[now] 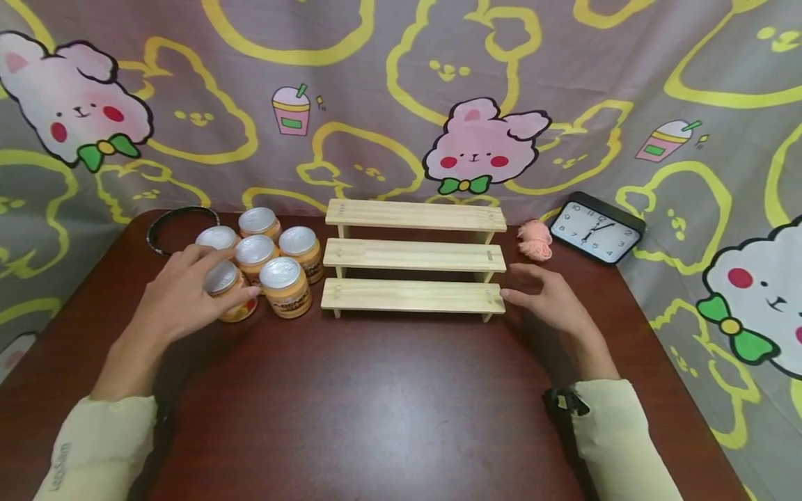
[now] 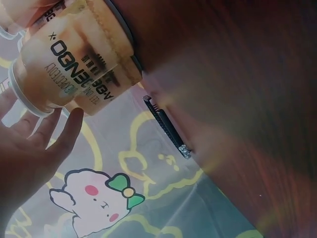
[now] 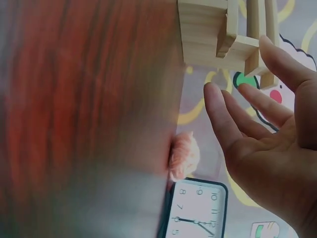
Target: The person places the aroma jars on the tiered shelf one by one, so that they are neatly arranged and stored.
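Several orange-labelled jars with silver lids stand grouped at the left of the table. My left hand [image 1: 182, 292] reaches over the front-left jar [image 1: 237, 300], its thumb extended across the jar's near side and its fingers by the lid. In the left wrist view, relaxed fingers [image 2: 67, 136] lie beside a jar lid; whether they touch it is hard to tell. A three-tier pale wooden rack [image 1: 413, 296] stands right of the jars. At its right end is my right hand [image 1: 551, 296], fingers loosely spread and holding nothing, thumb tip close to the lowest shelf.
A white-faced clock [image 1: 598, 228] with a black frame leans at the back right beside a pink yarn bundle [image 1: 535, 241]. Behind the jars lies a dark ring [image 1: 153, 233]. A patterned curtain [image 1: 363, 90] hangs along the table's back [image 1: 376, 410].
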A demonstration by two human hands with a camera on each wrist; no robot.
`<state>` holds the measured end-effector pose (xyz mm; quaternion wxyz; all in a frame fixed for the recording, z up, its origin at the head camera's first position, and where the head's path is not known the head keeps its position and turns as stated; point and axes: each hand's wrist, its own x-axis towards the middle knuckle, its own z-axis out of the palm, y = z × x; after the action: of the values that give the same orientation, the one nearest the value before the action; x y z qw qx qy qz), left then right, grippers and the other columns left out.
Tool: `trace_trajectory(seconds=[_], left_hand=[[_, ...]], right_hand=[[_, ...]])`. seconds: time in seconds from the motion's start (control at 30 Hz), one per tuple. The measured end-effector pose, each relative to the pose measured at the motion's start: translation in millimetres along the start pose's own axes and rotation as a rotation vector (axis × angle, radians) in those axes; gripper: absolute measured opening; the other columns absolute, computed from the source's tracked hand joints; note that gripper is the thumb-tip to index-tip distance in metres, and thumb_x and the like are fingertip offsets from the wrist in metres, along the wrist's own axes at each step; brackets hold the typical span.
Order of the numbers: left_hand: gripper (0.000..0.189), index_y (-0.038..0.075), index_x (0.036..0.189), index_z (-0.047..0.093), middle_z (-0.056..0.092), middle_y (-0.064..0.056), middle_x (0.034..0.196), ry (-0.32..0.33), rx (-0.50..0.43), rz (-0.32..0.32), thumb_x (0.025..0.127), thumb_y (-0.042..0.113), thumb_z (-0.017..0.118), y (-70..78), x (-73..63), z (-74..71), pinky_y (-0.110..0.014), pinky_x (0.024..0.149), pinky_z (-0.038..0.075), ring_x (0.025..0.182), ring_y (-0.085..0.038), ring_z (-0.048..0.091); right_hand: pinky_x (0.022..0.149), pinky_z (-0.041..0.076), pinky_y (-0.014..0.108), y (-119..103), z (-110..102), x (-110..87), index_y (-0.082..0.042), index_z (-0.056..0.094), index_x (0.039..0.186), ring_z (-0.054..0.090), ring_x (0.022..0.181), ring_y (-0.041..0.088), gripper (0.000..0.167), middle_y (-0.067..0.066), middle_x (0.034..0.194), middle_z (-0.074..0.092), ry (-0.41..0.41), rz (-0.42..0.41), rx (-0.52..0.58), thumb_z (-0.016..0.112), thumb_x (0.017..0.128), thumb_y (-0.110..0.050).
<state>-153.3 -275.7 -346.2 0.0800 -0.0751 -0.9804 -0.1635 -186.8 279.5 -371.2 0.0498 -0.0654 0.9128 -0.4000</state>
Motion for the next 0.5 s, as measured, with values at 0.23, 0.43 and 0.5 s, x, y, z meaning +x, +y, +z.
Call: trace_trajectory(seconds=[0.23, 0.43, 0.5], left_hand=[[0.077, 0.003, 0.142, 0.055, 0.048, -0.028, 0.130, 0.028, -0.098, 0.044, 0.085, 0.050, 0.077, -8.4, -3.1, 0.7, -0.067, 0.087, 0.040, 0.117, -0.045, 0.046], [0.075, 0.000, 0.140, 0.054, 0.051, -0.029, 0.126, 0.030, -0.164, 0.021, 0.085, 0.042, 0.081, -14.1, -2.8, 0.5, -0.065, 0.088, 0.041, 0.113, -0.046, 0.050], [0.074, -0.002, 0.138, 0.054, 0.052, -0.031, 0.127, 0.042, -0.175, 0.020, 0.084, 0.039, 0.082, -16.0, -2.6, 0.3, -0.065, 0.088, 0.041, 0.113, -0.047, 0.050]], right_hand=[[0.088, 0.048, 0.024, 4, 4, -1.8, 0.002, 0.051, 0.145, 0.059, 0.121, 0.032, 0.066, 0.021, 0.138, 0.059, -0.079, 0.075, 0.151, 0.079, 0.091, -0.026], [0.089, 0.048, 0.023, 6, 6, -5.2, 0.000, 0.049, 0.147, 0.059, 0.124, 0.033, 0.068, 0.022, 0.139, 0.059, -0.104, 0.118, 0.194, 0.080, 0.090, -0.022], [0.089, 0.049, 0.023, 7, 7, -6.6, 0.000, 0.048, 0.148, 0.059, 0.124, 0.033, 0.068, 0.022, 0.139, 0.058, -0.113, 0.131, 0.226, 0.079, 0.091, -0.020]])
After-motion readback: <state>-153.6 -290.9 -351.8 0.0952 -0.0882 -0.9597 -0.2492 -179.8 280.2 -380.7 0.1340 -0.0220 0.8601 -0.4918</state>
